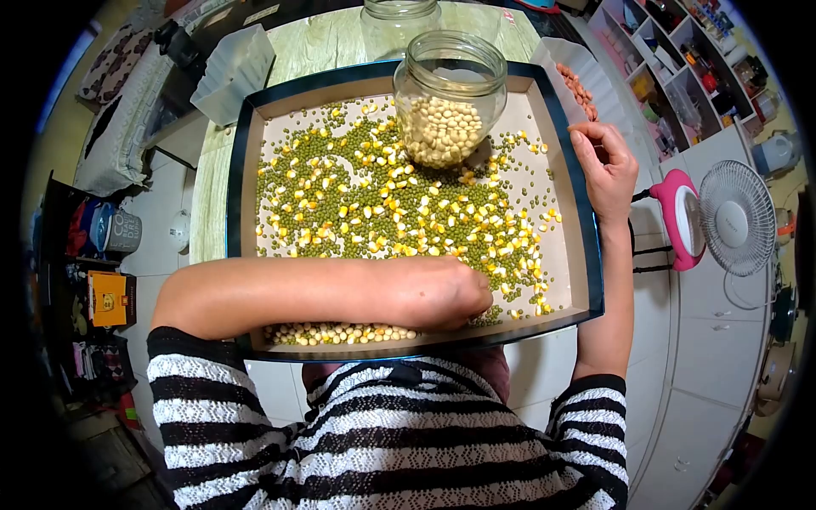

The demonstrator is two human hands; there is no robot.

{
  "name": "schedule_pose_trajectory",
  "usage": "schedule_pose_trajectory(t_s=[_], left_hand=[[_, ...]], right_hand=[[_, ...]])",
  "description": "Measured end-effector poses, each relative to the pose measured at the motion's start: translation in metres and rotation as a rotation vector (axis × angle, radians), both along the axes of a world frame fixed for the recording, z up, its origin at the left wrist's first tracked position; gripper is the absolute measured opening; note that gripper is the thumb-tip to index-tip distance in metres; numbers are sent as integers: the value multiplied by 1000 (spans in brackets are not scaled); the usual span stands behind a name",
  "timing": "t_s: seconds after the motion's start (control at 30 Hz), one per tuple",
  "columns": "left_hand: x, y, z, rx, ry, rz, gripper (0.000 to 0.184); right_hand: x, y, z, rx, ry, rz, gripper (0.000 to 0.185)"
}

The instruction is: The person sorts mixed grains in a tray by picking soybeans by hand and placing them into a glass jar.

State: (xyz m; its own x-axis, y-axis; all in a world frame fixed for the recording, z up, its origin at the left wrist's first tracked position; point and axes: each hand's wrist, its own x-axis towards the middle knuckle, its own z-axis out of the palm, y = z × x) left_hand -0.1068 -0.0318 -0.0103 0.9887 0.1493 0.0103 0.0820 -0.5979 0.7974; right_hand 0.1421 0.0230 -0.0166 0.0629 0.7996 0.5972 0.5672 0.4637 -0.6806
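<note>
A shallow dark-rimmed tray (586, 246) holds green beans (340, 200) mixed with yellow and white corn kernels (399, 251). Pale round beans (340, 333) lie along its near edge, below my left forearm. Inside the tray at the back stands a glass jar (450, 102), partly filled with pale beans. My left hand (455, 293) is over the near part of the tray, its fingers curled downward; whatever they hold is hidden. At the tray's right rim is my right hand (605, 161), with thumb and bent fingers against the edge.
Behind the tray stands another glass jar (395, 30). A translucent container (234, 76) is at the back left, and one with reddish-brown beans (576, 92) at the back right. Farther right are a fan (735, 218), a pink chair (676, 217) and shelves.
</note>
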Motion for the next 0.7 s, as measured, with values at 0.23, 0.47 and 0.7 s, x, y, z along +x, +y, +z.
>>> schedule_pose_trajectory(t_s=[0.23, 0.47, 0.7], left_hand=[[-3, 15, 30, 59, -108, 74, 8], [-17, 71, 103, 589, -374, 534, 9], [-18, 116, 104, 631, -98, 681, 15]], right_hand=[[1, 1, -2, 10, 14, 9, 7], [1, 0, -1, -1, 10, 7, 6], [0, -1, 0, 2, -12, 2, 5]])
